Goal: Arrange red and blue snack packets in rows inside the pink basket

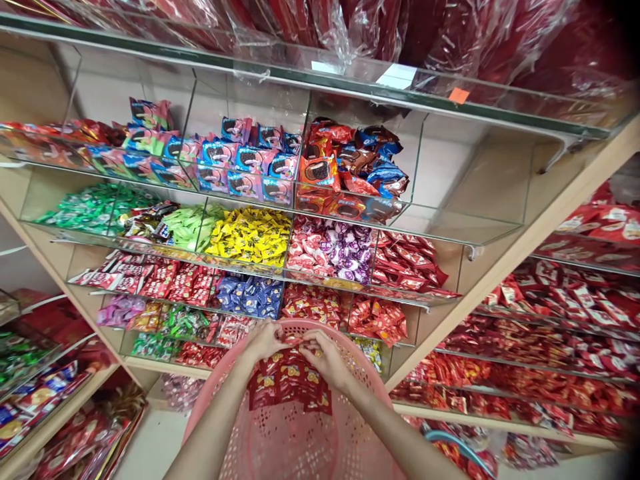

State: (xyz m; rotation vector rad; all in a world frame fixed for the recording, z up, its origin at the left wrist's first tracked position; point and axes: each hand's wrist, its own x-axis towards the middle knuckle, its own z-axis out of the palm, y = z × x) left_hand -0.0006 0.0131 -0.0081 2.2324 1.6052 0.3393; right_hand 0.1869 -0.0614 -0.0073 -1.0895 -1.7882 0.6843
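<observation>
A pink plastic basket [287, 437] with a perforated wall stands below me, in front of the shelves. Over its far side, my left hand [265, 343] and my right hand [327, 360] are close together, fingers closed in a pinch. Both grip the upper edge of some dark red snack packets [290, 383] with small yellow-orange pictures. The packets hang side by side inside the basket; whether they are joined in a strip I cannot tell. Similar red packets [313, 303] lie on the shelf just beyond the rim.
Glass shelves with dividers hold yellow candies [253, 237], green candies [97, 210], purple candies [350, 250], blue packets [250, 295] and cookie packs [270, 167]. A wooden upright [520, 250] separates more red packets [575, 290] on the right. Plastic-wrapped red goods [350, 27] sit overhead.
</observation>
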